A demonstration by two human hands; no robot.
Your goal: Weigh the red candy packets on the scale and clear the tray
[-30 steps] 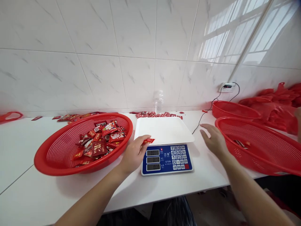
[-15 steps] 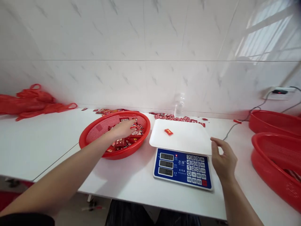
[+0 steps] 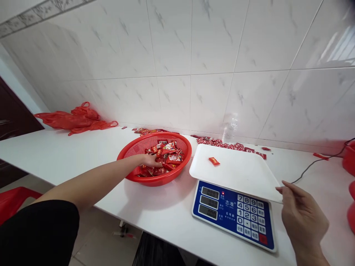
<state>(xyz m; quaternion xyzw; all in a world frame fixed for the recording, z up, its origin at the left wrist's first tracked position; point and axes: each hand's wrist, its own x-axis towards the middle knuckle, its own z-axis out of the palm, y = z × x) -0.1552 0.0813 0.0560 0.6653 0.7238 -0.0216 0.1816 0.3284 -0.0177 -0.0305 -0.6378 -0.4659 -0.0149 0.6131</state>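
My left hand (image 3: pixel 153 161) reaches into a red plastic basket (image 3: pixel 159 182), fingers stretched out and touching small red packets (image 3: pixel 173 159); its fingertips are partly hidden among them. To the right stands a digital scale (image 3: pixel 233 214) with a blue keypad panel and a white tray (image 3: pixel 238 170) on top. A single small red packet (image 3: pixel 214 161) lies on the tray. My right hand (image 3: pixel 301 214) is at the tray's near right corner, with thumb and forefinger closed on its edge.
Several more packets (image 3: pixel 210 141) lie along the tiled wall, near a clear plastic bottle (image 3: pixel 230 129). Red plastic bags (image 3: pixel 77 119) are heaped at the back left. A dark cable (image 3: pixel 310 164) and more red baskets (image 3: pixel 350 159) are on the right.
The view has turned left, so things appear further right. My left hand has moved from the basket's upper packets toward its nearer middle. My right hand stays at the tray's edge.
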